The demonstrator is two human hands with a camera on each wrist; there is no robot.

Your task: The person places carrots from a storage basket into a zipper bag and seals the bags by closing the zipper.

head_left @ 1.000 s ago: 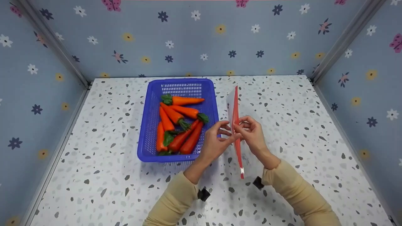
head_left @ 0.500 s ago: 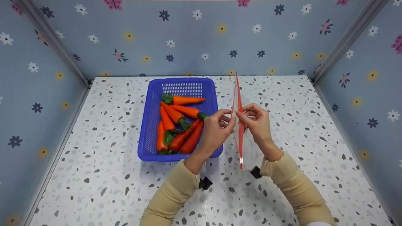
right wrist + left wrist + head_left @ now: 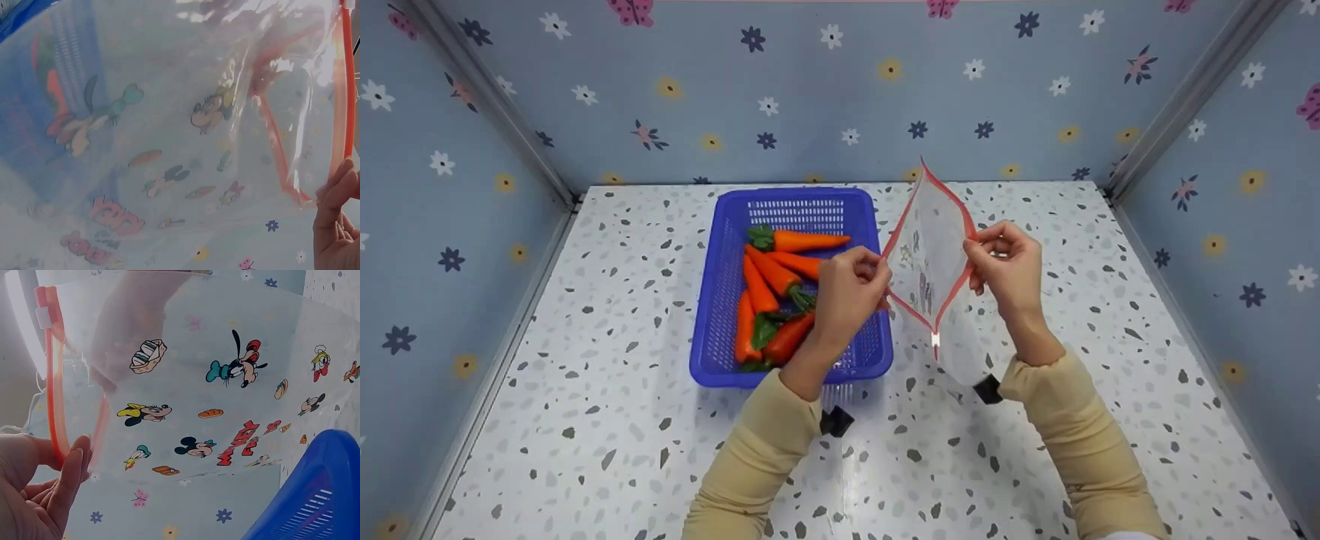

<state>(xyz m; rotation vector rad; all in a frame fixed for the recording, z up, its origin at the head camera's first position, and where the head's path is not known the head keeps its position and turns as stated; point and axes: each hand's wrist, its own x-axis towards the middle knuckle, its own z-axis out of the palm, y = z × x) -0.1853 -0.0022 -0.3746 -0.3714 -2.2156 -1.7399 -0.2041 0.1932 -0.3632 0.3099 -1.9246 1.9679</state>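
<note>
A clear zip bag [image 3: 934, 255] with a red zip edge hangs with its mouth spread wide, right of the basket. My left hand [image 3: 851, 292] pinches the left lip between thumb and fingers; my right hand [image 3: 1006, 262] pinches the opposite lip. Cartoon figures are printed on the bag [image 3: 197, 405] in the left wrist view. A white slider [image 3: 935, 340] sits at the near end of the zip. Several orange carrots [image 3: 810, 240] with green tops lie in the blue basket [image 3: 707, 300], partly hidden behind my left hand.
The blue basket stands on a white speckled table [image 3: 607, 337]. Blue flowered panels [image 3: 810, 82] enclose the back and both sides. A black square piece [image 3: 988, 389] shows beside the right sleeve, and another black piece [image 3: 838, 421] beside the left sleeve.
The hands have drawn apart, the left one moving left over the basket and the right one moving right and up. The bag's mouth went from closed to wide open.
</note>
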